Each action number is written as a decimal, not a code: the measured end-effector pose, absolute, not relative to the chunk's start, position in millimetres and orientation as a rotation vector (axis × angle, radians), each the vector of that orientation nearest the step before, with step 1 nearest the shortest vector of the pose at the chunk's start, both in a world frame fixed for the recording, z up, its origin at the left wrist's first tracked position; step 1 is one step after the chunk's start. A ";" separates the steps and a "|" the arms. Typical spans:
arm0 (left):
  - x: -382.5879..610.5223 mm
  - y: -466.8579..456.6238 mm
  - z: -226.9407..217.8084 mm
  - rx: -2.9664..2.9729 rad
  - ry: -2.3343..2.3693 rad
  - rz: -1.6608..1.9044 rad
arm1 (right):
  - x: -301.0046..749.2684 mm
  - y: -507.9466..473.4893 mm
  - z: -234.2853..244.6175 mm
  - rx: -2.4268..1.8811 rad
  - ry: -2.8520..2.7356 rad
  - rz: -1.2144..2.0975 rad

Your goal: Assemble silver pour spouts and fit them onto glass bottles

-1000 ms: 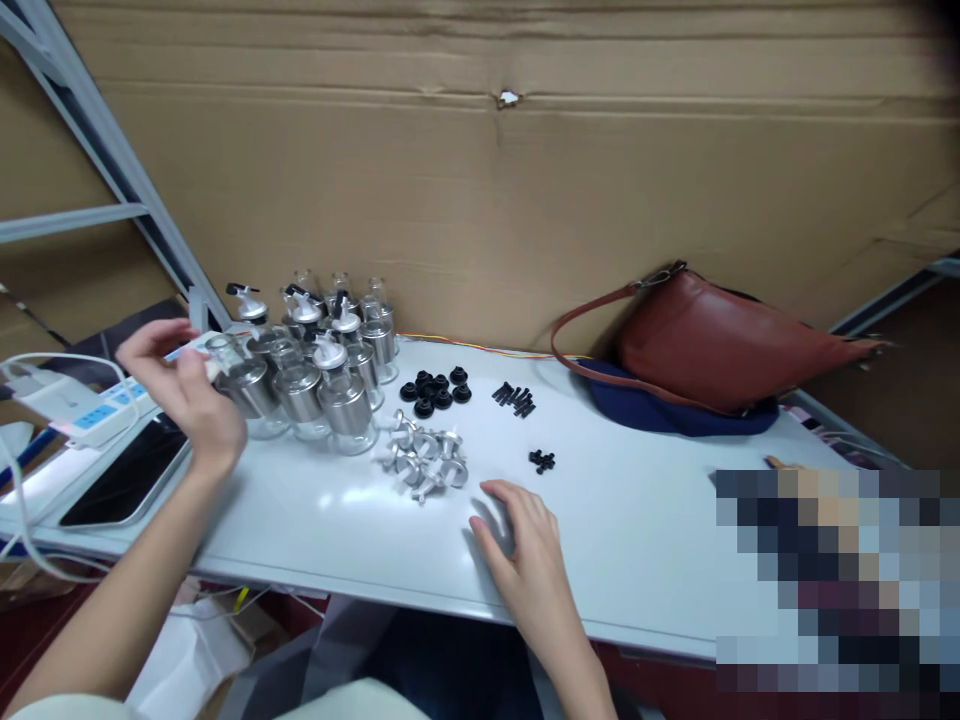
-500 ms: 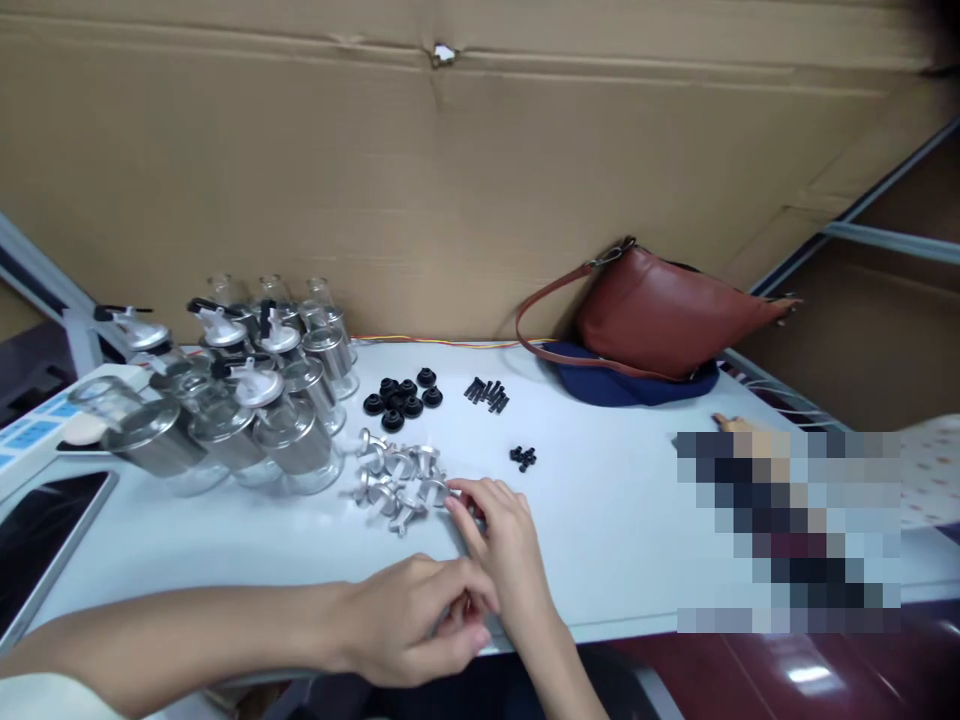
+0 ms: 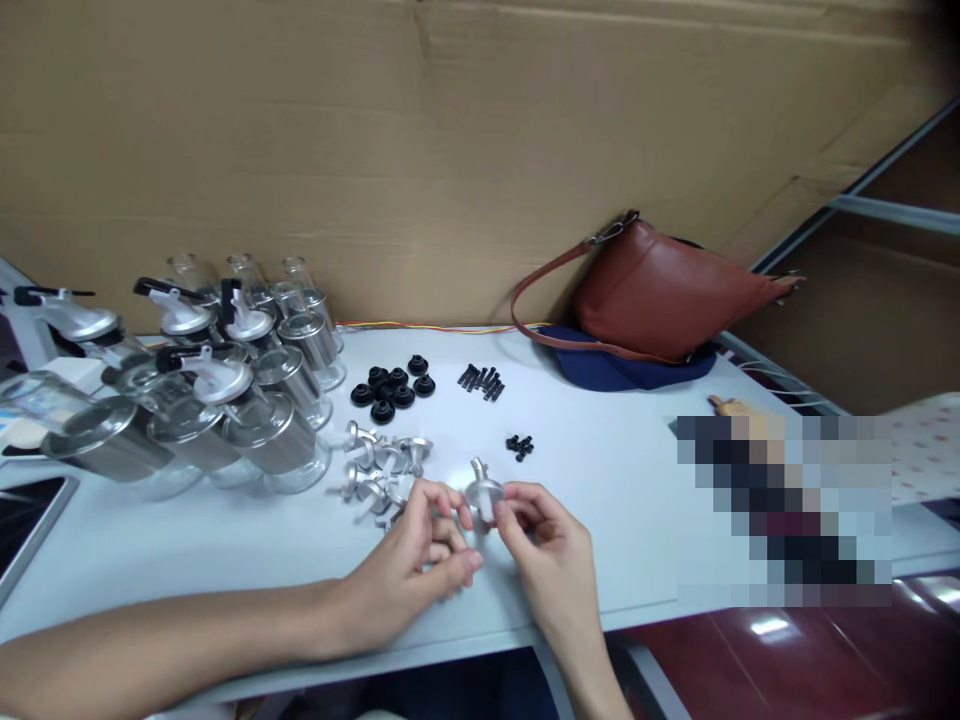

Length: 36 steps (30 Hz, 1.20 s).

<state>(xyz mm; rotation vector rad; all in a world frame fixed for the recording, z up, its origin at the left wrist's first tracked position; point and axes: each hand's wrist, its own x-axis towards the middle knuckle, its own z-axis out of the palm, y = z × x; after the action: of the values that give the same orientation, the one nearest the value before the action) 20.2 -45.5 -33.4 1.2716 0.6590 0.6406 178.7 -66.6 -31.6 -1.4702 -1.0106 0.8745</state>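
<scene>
My right hand [image 3: 553, 540] pinches a silver pour spout [image 3: 486, 496] by the rim of its round cap, holding it above the table. My left hand [image 3: 429, 550] is beside it with fingers half curled and apart; its fingertips are close to the spout, and whether they touch it I cannot tell. A pile of similar silver pour spouts [image 3: 373, 490] lies just behind my left hand, partly hidden by it. Farther back sit several black ribbed stoppers [image 3: 383, 411], a group of small black sticks [image 3: 481, 381] and a cluster of tiny black pieces [image 3: 520, 446].
On the left stand several glass bottles with metal sleeves [image 3: 274, 440], some topped with spouts. A tablet-like device [image 3: 30, 520] lies at the left edge. A brown bag [image 3: 660, 290] rests on a dark blue cap [image 3: 637, 373] at the back right. Another person's sleeve [image 3: 926, 450] shows at right.
My right hand has lifted one pour spout from the pile and brought it right. My left hand has moved forward beside it, its fingers opening. The view has shifted slightly.
</scene>
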 end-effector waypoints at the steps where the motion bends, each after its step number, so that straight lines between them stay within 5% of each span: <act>1: 21.1 -45.6 -36.2 1.232 0.651 0.680 | 179.5 -67.4 -30.7 -1.464 -0.999 0.887; 20: 20.4 -37.5 -31.7 1.465 0.800 0.919 | 175.0 -75.1 -27.9 -1.208 -1.504 0.635; 31: 17.3 -36.5 -35.1 1.496 0.745 0.802 | 178.4 -76.2 -36.5 -1.311 -1.378 0.797; 36: 17.8 -33.8 -31.0 1.495 0.746 0.732 | 197.9 -72.4 -34.1 -1.271 -1.669 0.536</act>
<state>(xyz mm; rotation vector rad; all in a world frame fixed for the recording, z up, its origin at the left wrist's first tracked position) 17.8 -33.8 -31.0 1.4951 0.7458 0.7324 197.9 -72.4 -34.1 -1.2707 -1.6686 0.5360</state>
